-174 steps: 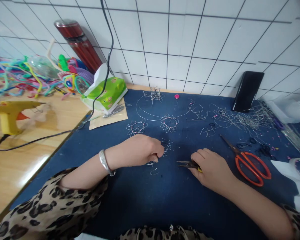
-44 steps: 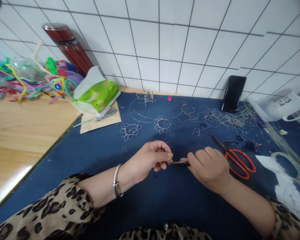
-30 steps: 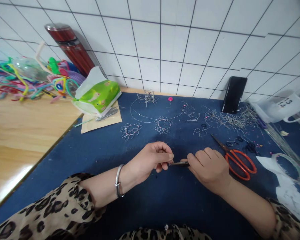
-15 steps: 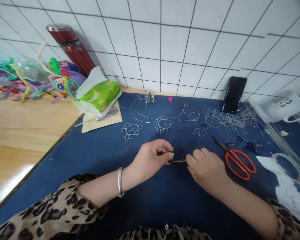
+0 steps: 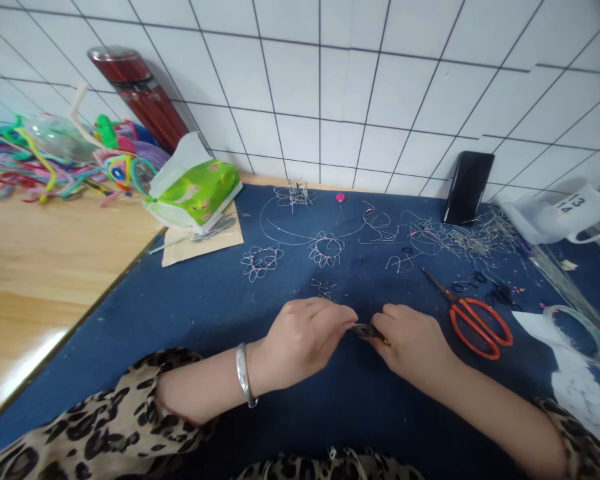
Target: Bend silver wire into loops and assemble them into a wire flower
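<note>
Grasping pliers (image 5: 365,331) in right hand (image 5: 414,341), left of scissors (image 5: 455,301). Cannot tell hold of left hand (image 5: 307,340). Probably stiff; grip by handles (image 5: 387,341).

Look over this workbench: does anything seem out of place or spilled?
Yes: the wire heap beside the phone is tangled and sprawling, and tiny coloured bits lie scattered near the scissors, as if spilled. Any piece at the pliers is too small to judge.
</note>
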`<state>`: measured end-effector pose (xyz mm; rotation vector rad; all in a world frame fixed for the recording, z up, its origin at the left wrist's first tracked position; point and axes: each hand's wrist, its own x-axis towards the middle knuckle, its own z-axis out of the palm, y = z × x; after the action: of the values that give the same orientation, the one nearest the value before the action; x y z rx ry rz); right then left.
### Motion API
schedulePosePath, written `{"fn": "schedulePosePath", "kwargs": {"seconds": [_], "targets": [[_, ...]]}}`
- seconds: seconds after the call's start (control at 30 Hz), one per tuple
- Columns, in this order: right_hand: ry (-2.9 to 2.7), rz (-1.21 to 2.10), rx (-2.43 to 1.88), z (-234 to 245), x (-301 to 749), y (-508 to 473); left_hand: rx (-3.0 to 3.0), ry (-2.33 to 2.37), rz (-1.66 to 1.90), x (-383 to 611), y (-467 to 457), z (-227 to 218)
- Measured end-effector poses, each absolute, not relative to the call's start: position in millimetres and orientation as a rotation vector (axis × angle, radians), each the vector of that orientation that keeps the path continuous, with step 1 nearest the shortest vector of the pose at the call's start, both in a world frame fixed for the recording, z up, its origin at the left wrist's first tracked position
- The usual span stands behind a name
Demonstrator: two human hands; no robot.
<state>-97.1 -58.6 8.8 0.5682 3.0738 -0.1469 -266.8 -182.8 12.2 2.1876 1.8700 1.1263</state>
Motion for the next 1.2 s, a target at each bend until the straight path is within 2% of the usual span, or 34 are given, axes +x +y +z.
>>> {"fn": "schedulePosePath", "kwargs": {"seconds": [0.17,0.4,0.87,1.2], "targets": [[3.037,-0.209,0.555,9.6,-99.2,-55.8,2.340,1.742,1.002,-269.3,-183.5,16.4],[3.154,-0.096,0.544,-5.5,-103.2,-53.6,1.969,2.048,0.881,-287.4,-174.6,24.8],[3.163,-0.071,0.532,-7.7,-103.2,-53.6,1.925,1.959,0.275,-334.6,-212.9,34.4],[3.197,-0.071,0.477,-12.0,-103.5,-49.8,1.920,1.851,0.339,-333.7,-210.8,29.5]]}}
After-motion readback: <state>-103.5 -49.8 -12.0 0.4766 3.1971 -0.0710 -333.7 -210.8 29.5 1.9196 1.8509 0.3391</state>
